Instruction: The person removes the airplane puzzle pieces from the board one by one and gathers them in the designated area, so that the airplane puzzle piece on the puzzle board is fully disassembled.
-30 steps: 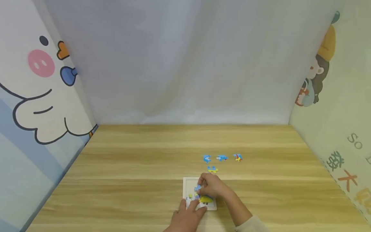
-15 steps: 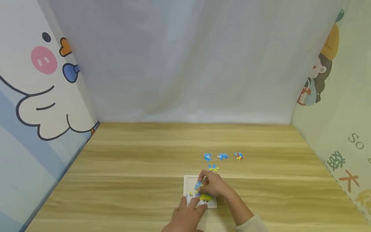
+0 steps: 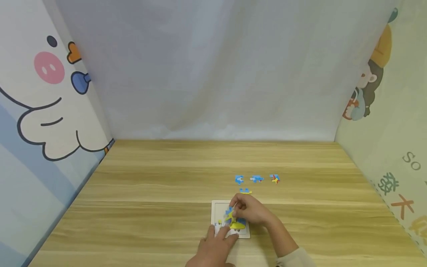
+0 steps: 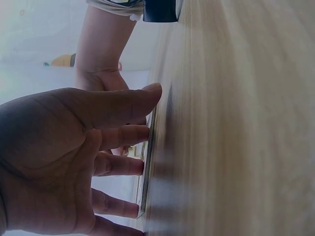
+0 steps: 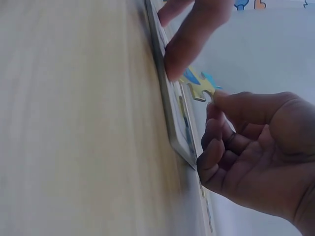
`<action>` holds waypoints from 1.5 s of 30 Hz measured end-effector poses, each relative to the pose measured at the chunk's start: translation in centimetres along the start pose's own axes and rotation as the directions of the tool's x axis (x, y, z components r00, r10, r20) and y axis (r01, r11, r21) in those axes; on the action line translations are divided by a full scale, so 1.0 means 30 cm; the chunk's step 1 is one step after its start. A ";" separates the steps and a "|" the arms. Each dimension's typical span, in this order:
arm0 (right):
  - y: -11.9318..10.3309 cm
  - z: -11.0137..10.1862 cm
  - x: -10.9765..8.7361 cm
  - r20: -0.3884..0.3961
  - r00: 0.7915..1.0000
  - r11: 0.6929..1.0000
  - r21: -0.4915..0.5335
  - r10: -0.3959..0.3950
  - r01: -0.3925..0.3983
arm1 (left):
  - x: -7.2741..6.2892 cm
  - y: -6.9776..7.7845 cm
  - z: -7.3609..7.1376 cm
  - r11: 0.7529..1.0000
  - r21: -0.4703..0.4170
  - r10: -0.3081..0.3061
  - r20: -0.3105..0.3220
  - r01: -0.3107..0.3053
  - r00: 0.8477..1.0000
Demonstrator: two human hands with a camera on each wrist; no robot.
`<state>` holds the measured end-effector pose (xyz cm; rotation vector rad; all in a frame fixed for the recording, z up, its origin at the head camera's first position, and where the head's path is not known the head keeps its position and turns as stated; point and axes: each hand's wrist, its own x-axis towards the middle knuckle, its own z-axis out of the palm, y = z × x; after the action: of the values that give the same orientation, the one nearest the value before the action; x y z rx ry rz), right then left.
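Wood-grain tabletop against a pale grey backdrop, cartoon-decorated walls either side

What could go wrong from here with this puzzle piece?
1. The right hand pinches the yellow-and-blue piece by one edge, tilted above the puzzle board; it might slip or twist.
2. The left hand's fingertips sit close beside that piece and could get in its way.
3. A loose piece lies just beyond the right hand; a knuckle might nudge it.
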<state>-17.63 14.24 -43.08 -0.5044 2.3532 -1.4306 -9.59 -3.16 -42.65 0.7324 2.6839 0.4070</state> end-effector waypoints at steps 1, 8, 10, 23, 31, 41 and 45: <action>-0.002 -0.004 -0.003 -0.003 1.000 1.000 0.010 -0.001 0.001 | 0.000 0.000 0.000 1.000 -0.001 -0.002 0.002 0.002 1.000; -0.005 -0.024 -0.012 -0.013 1.000 0.998 0.065 -0.005 0.005 | 0.002 0.001 0.011 1.000 0.018 0.004 -0.011 -0.003 1.000; -0.003 -0.025 -0.011 -0.008 1.000 0.997 0.071 -0.009 0.010 | 0.003 0.002 0.014 1.000 0.018 0.003 -0.013 -0.003 1.000; 0.011 -0.030 -0.015 -0.011 1.000 0.997 0.075 -0.010 0.011 | -0.005 -0.006 0.017 1.000 0.008 0.001 -0.010 -0.001 1.000; 0.027 -0.061 -0.025 -0.034 0.999 0.996 0.087 -0.018 0.021 | -0.001 -0.005 0.016 1.000 0.023 -0.012 -0.015 0.013 1.000; 0.042 -0.104 -0.037 -0.069 0.997 0.996 0.081 -0.027 0.033 | -0.003 -0.002 0.011 0.999 0.033 -0.011 -0.028 0.012 1.000; 0.048 -0.117 -0.040 -0.086 0.996 0.997 0.080 -0.007 0.014 | -0.003 -0.001 0.010 1.000 0.025 -0.019 -0.020 0.019 1.000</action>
<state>-18.35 18.14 -42.71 -0.4430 2.3499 -1.5742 -9.42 -3.18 -42.90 0.7129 2.7170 0.3782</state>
